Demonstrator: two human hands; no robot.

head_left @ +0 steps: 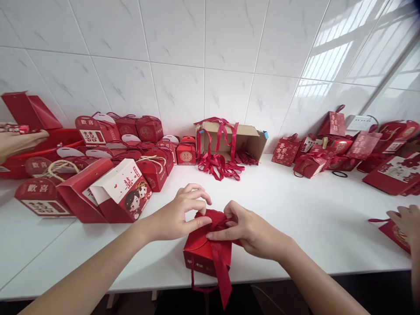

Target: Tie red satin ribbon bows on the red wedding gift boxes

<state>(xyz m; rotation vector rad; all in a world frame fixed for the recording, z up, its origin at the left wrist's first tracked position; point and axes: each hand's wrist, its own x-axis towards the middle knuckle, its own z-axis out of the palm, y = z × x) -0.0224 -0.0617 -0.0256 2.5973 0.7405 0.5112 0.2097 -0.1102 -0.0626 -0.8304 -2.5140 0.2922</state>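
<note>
A small red gift box (205,247) sits at the table's front edge, with a wide red ribbon (220,262) across its top and one end hanging over the edge. A thin dark red cord loops below the box. On the ribbon at the top, my right hand (247,227) is pinched, thumb and fingers closed around it. My left hand (188,212) rests against the box's upper left side, its fingers curved and apart, thumb tip beside the ribbon; nothing is seen held in it.
Many red gift boxes (121,192) stand at the left. At the back, a cardboard box (251,135) holds red ribbons (218,166). More red boxes (308,166) lie at the right. Other people's hands (407,223) show at both sides, one near a red box.
</note>
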